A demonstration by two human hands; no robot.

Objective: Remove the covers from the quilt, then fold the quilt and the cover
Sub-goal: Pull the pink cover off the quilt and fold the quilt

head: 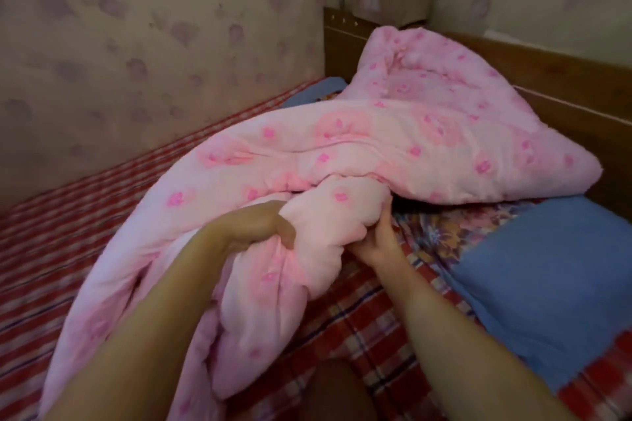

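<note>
A pink quilt (376, 133) with darker pink flower marks lies in a long, rumpled heap across the bed, running from the near left up to the far right, where its end is piled against the wooden headboard (564, 85). Near the middle of the scene both hands hold a bunched fold of it. The left hand (260, 225) comes in from the near left, its fingers and thumb closed tight on a gather of the fabric. The right hand (379, 239) grips the same bunch from the right, its fingers curled up into the underside of the fold. Under the quilt is a red checked sheet (51, 267). On the right lies a blue cloth (547, 267), with a flowered fabric (444, 232) between it and the quilt. A wall (136, 44) with patterned paper runs along the far left.
</note>
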